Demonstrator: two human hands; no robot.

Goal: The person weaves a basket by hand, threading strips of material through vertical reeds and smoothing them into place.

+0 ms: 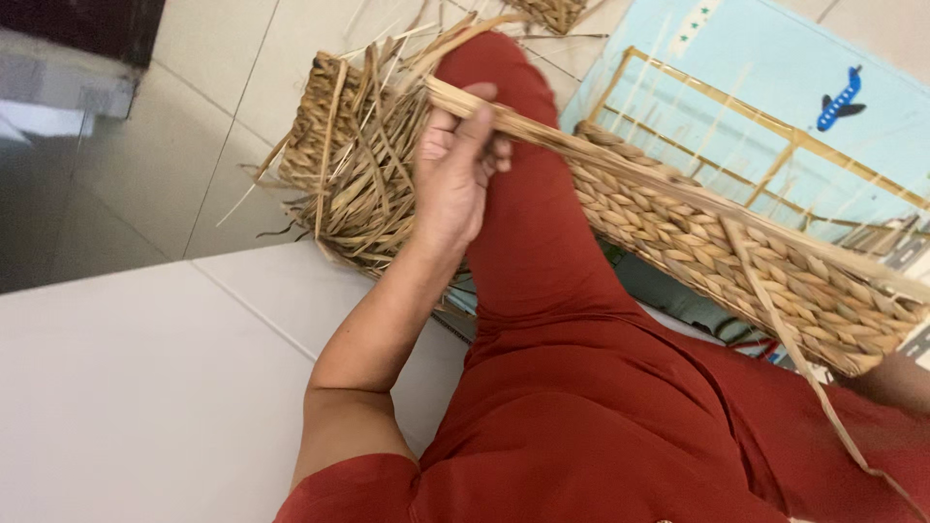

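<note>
Basket: woven basket (736, 242) lies across the red-clad leg (533, 252), loose ends bristling at its left.
Strand: flat straw strand (601, 155) runs taut over the weave.
Left hand: left hand (455, 165) pinches the strand end — best kept flat, untwisted.
Right hand: barely visible at the frame's right edge — grip cannot be told.

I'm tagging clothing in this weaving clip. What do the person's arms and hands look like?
The left arm is bare below a short red sleeve; the left hand wears no glove, ring or watch. The right hand is out of view.
</note>
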